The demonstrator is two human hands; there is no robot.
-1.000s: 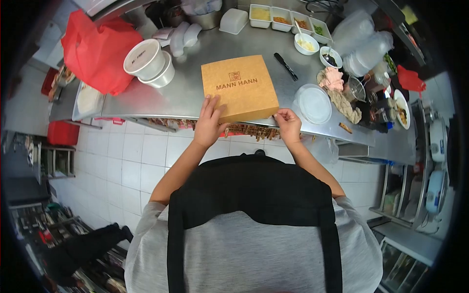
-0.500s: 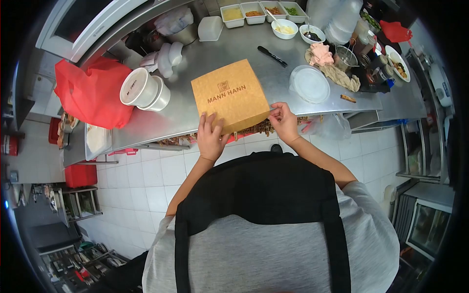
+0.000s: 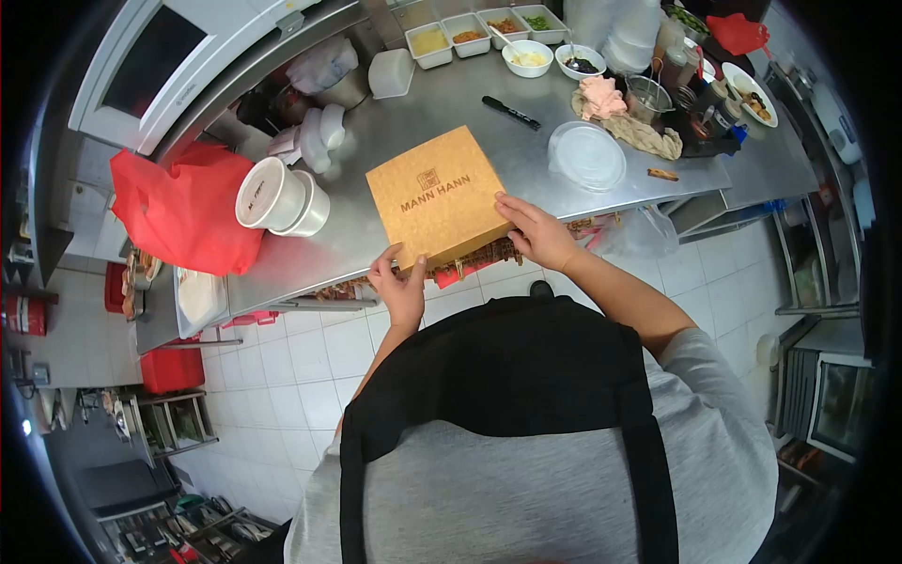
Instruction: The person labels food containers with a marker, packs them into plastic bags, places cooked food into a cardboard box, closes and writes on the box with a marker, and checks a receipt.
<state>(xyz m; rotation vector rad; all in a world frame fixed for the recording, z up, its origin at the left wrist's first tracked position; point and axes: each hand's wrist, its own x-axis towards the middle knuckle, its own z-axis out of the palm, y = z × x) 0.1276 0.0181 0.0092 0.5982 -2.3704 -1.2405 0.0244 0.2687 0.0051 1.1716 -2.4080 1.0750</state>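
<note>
A closed brown cardboard box [image 3: 437, 202] printed "MANN HANN" lies tilted to the view at the front edge of the steel counter. At its front left corner, my left hand [image 3: 402, 289] grips the box, with the thumb on the front side and the fingers at the left. My right hand [image 3: 537, 233] holds the front right corner, its fingers over the top edge and its thumb lower at the front. Behind the box and to the right lies a black marker [image 3: 511, 113]. A round clear lid [image 3: 588, 156] sits right of the box.
To the left are white tubs [image 3: 272, 194] and a red bag [image 3: 188, 211]. Food trays [image 3: 428, 47] and bowls [image 3: 527, 60] line the back. A crumpled cloth [image 3: 644, 136], a strainer and bottles stand at the right. The counter's front edge [image 3: 658, 196] runs below.
The view has turned and shifted. My left hand has moved from the box's top to its front left corner. My right fingers have moved from the corner's side onto the top edge.
</note>
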